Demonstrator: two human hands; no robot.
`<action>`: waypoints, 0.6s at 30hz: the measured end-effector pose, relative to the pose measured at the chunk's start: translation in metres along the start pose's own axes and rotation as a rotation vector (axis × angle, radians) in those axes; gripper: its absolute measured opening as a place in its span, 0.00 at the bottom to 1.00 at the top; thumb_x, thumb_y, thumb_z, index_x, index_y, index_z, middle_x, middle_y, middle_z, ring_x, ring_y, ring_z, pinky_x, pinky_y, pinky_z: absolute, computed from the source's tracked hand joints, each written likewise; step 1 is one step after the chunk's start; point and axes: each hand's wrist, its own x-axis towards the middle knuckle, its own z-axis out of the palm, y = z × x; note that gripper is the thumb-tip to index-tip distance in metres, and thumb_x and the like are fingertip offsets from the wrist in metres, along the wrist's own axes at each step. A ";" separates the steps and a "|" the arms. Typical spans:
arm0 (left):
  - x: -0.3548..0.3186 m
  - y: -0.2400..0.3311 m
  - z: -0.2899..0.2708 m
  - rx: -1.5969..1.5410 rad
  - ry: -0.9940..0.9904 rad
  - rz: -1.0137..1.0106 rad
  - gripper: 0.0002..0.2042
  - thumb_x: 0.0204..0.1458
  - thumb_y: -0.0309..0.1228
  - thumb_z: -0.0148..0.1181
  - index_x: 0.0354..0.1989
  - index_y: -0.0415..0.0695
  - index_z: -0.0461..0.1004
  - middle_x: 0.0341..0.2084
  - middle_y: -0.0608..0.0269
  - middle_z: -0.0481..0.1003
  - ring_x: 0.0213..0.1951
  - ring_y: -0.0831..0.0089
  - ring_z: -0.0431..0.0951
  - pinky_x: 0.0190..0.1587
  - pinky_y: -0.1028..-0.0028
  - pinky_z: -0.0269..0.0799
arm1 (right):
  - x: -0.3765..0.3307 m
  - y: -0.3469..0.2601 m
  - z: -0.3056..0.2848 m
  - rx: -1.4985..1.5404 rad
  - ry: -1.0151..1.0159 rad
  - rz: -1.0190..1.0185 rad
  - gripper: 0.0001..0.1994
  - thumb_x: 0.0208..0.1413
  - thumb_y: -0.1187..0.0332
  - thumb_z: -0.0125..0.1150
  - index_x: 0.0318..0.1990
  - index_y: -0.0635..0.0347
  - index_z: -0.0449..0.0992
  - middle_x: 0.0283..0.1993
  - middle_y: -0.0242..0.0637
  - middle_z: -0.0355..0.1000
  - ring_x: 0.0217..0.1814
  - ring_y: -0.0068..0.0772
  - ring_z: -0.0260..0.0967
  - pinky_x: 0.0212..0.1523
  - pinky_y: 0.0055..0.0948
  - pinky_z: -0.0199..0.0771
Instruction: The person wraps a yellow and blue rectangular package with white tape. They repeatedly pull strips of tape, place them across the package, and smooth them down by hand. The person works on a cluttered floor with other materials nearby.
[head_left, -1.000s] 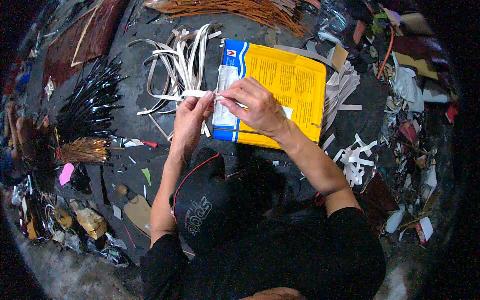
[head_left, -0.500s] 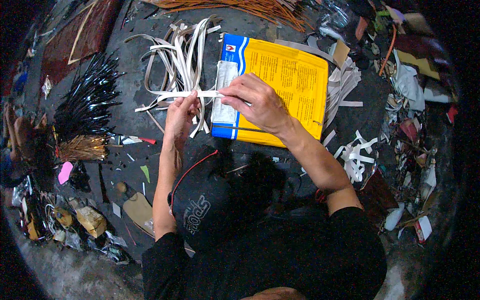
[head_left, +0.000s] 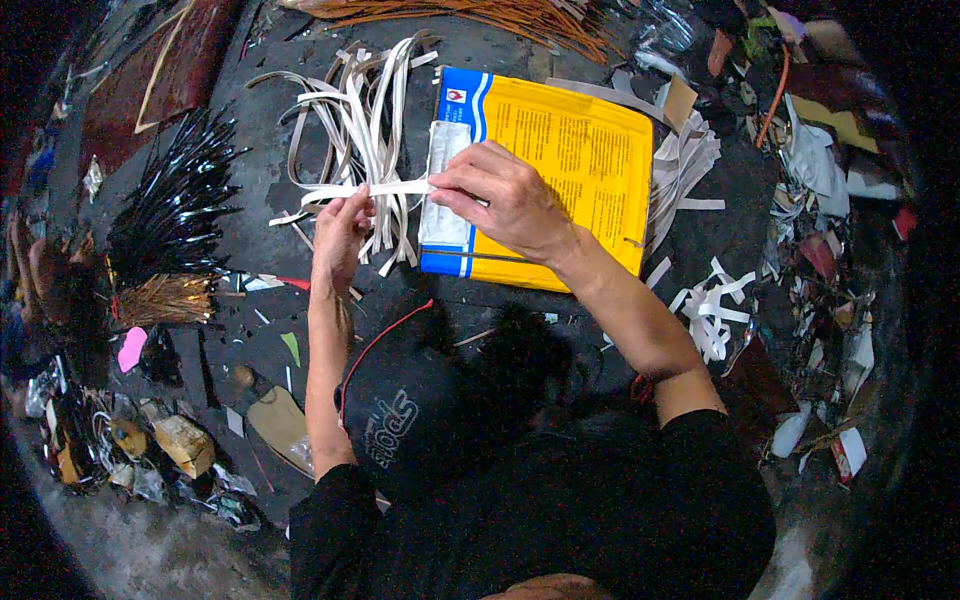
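A white flat strip (head_left: 400, 187) is stretched level between my two hands. My left hand (head_left: 342, 228) pinches it toward its left part, thumb on top. At its right end, my right hand (head_left: 508, 200) grips it between thumb and fingers, above the left side of a yellow and blue flat sheet-metal panel (head_left: 565, 150). A whitish pad (head_left: 447, 225) lies on the panel's blue edge, partly under my right hand. Beyond my left hand spreads a loose pile of long white and grey strips (head_left: 365, 110).
Short white strip pieces (head_left: 712, 315) lie right of my right forearm, and a fan of pale strips (head_left: 685, 165) sticks out past the panel. Left are black shiny strands (head_left: 175, 200) and a brown bundle (head_left: 165, 300). Scraps (head_left: 815, 260) litter the right side.
My left hand has slid a little left along the strip. My right hand has shifted slightly left, and the strip is still held between both.
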 end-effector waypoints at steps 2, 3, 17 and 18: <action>0.003 -0.004 -0.005 -0.003 -0.012 0.028 0.11 0.54 0.34 0.63 0.33 0.38 0.73 0.25 0.66 0.73 0.24 0.85 0.66 0.26 0.85 0.59 | -0.006 0.002 -0.004 -0.020 0.001 0.021 0.06 0.47 0.73 0.67 0.33 0.63 0.79 0.32 0.37 0.72 0.35 0.36 0.70 0.36 0.32 0.72; 0.003 -0.002 -0.007 0.005 0.000 0.032 0.11 0.54 0.34 0.63 0.33 0.38 0.73 0.25 0.66 0.73 0.24 0.86 0.66 0.26 0.85 0.59 | -0.009 0.004 -0.008 -0.047 -0.007 0.027 0.06 0.47 0.73 0.67 0.33 0.62 0.79 0.31 0.36 0.72 0.35 0.36 0.70 0.36 0.31 0.72; 0.000 0.012 -0.037 -0.126 -0.007 0.081 0.07 0.56 0.32 0.59 0.29 0.45 0.70 0.21 0.73 0.67 0.22 0.86 0.64 0.25 0.83 0.58 | -0.005 0.003 0.002 -0.127 0.008 -0.096 0.04 0.49 0.70 0.62 0.31 0.59 0.74 0.29 0.37 0.66 0.35 0.41 0.68 0.38 0.36 0.71; -0.005 0.016 -0.031 -0.127 0.017 0.077 0.07 0.56 0.32 0.59 0.29 0.46 0.70 0.20 0.74 0.66 0.22 0.86 0.63 0.25 0.83 0.59 | -0.009 0.003 -0.002 -0.132 0.008 -0.075 0.04 0.49 0.71 0.62 0.31 0.59 0.74 0.29 0.37 0.66 0.35 0.41 0.69 0.38 0.36 0.71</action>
